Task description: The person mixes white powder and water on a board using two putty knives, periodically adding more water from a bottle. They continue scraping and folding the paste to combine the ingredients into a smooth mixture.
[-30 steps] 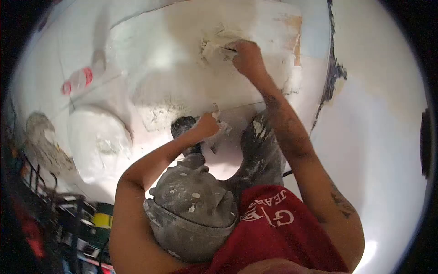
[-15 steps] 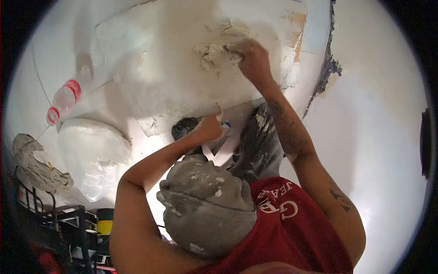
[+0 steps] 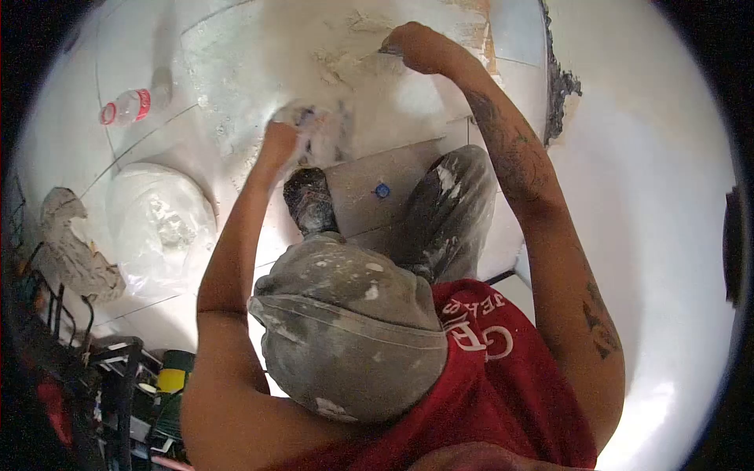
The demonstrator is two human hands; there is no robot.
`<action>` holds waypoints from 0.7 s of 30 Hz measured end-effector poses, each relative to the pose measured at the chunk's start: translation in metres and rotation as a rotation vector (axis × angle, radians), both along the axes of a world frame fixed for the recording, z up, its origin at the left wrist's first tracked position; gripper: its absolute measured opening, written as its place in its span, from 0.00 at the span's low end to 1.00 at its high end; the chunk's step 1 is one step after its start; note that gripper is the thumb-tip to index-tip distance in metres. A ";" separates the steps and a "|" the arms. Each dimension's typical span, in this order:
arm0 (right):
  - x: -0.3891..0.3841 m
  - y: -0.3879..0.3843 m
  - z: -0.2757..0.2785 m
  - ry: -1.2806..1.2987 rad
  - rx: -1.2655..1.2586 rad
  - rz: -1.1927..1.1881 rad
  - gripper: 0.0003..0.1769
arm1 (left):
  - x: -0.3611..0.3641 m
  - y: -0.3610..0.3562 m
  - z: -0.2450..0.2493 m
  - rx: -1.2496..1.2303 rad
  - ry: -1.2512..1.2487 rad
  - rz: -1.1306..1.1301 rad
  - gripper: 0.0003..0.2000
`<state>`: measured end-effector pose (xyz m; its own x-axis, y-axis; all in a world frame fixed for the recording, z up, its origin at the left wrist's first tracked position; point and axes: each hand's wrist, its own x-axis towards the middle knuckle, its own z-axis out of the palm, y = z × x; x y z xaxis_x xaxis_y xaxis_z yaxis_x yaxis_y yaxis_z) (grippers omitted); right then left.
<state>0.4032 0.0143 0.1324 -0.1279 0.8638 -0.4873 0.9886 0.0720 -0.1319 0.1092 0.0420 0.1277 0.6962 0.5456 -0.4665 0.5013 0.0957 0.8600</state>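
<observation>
My left hand (image 3: 281, 143) is closed at the near left part of a whitish, powder-dusted board (image 3: 236, 102). From it extends a see-through, plastic-looking thing (image 3: 323, 129) with bluish marks, smeared by motion. Farther off, my right hand (image 3: 420, 47) is closed over the board. A small dark grey edge (image 3: 388, 50) shows under its fingers; what it belongs to is hidden. Beside that hand lies broken, pale paste (image 3: 334, 67), with more of it toward the top of the view.
A blue cap (image 3: 382, 190) lies on the tiles between my legs. To the left are a clear bottle (image 3: 129, 106) with a red label, a plastic bag (image 3: 161, 228) of white material and a crumpled grey cloth-like piece (image 3: 67, 243). Black metal racks (image 3: 118, 385) stand lower left.
My left hand has moved left and away from me, from between my legs to the board. The right hand has shifted slightly farther away. The blue cap now shows uncovered on the floor.
</observation>
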 end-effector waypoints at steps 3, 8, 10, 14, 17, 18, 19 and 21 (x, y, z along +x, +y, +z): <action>-0.011 -0.010 0.056 0.103 -0.038 -0.235 0.23 | -0.013 0.003 0.016 -0.291 -0.058 0.376 0.11; -0.002 -0.088 0.015 0.725 0.274 -0.952 0.19 | 0.003 -0.010 0.047 -0.372 -0.401 0.576 0.17; -0.007 -0.110 -0.010 1.178 0.161 -1.297 0.14 | 0.021 -0.011 0.037 -0.119 -0.043 0.578 0.15; -0.033 -0.119 -0.032 1.326 0.384 -1.437 0.12 | 0.078 -0.024 0.039 0.339 -0.076 0.291 0.13; -0.037 -0.111 -0.068 0.844 0.582 -1.249 0.11 | 0.114 -0.035 0.051 0.556 -0.091 0.150 0.13; -0.040 -0.107 -0.075 0.731 0.638 -1.197 0.11 | 0.126 -0.036 0.058 0.555 -0.041 0.101 0.12; -0.044 -0.105 -0.066 0.675 0.702 -1.184 0.11 | 0.135 -0.039 0.060 0.552 0.010 0.059 0.11; -0.054 -0.104 -0.035 0.553 0.804 -1.144 0.11 | 0.147 -0.042 0.044 0.716 0.038 0.088 0.09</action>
